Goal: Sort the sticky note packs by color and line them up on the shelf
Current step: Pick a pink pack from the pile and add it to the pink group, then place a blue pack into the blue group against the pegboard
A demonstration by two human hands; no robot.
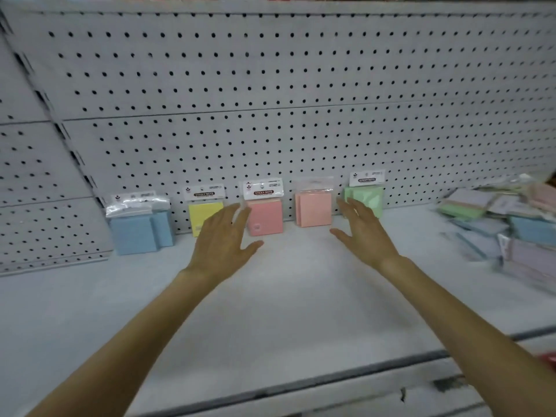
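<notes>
Sticky note packs stand in a row against the pegboard: blue packs [137, 230] at the left, then a yellow pack [202, 213], a pink pack [266, 216], a salmon pack [314, 207] and a green pack [367, 198]. My left hand [224, 236] hovers open in front of the yellow and pink packs, fingers spread, partly covering the yellow one. Just in front of the green pack is my right hand [362, 231], also open, holding nothing. A loose pile of mixed packs [505, 218] lies at the right of the shelf.
The white shelf [285, 296] runs to a front edge with a dark rail [331, 377]. Behind stands a grey pegboard wall [270, 100]. A side pegboard panel [33, 191] closes the left end.
</notes>
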